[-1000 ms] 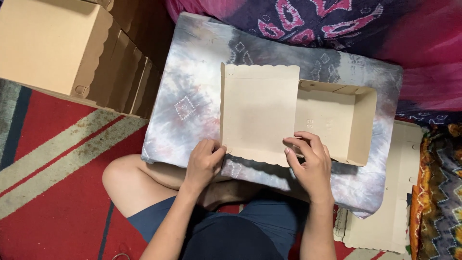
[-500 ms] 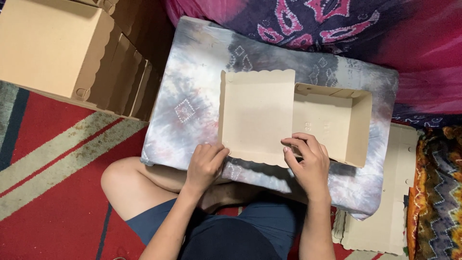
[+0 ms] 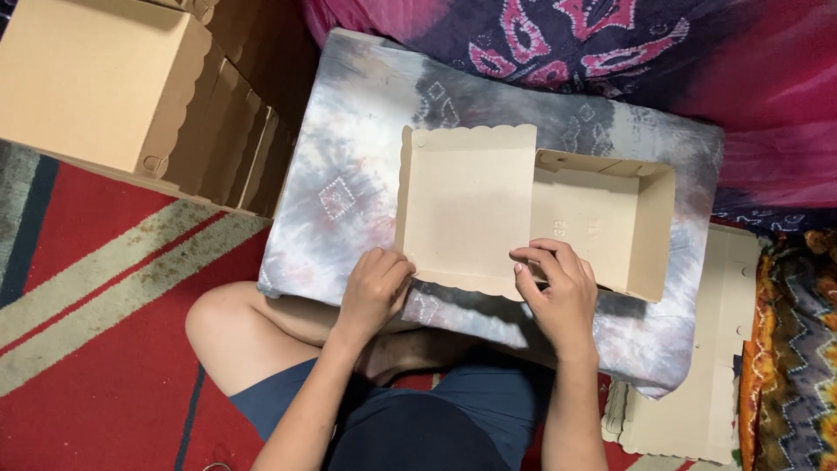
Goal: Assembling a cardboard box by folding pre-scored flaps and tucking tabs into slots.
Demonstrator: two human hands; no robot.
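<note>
While a beige scallop-edged cardboard box (image 3: 532, 209) lies on the grey tie-dyed cloth-covered tabletop (image 3: 349, 174), its near edge is pinched by the left hand (image 3: 373, 292) and right hand (image 3: 558, 292), each grip narrow.

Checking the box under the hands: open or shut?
Open: the cardboard box shows its empty inside, its scalloped lid laid flat beside it.

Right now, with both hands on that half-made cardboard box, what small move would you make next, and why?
Probably fold the scalloped lid up along its near edge. It lies open and flat beside the box tray, whose walls already stand. The left hand presses the lid's near corner and the right hand pinches where lid meets tray, so both seem placed to crease that side.
</note>
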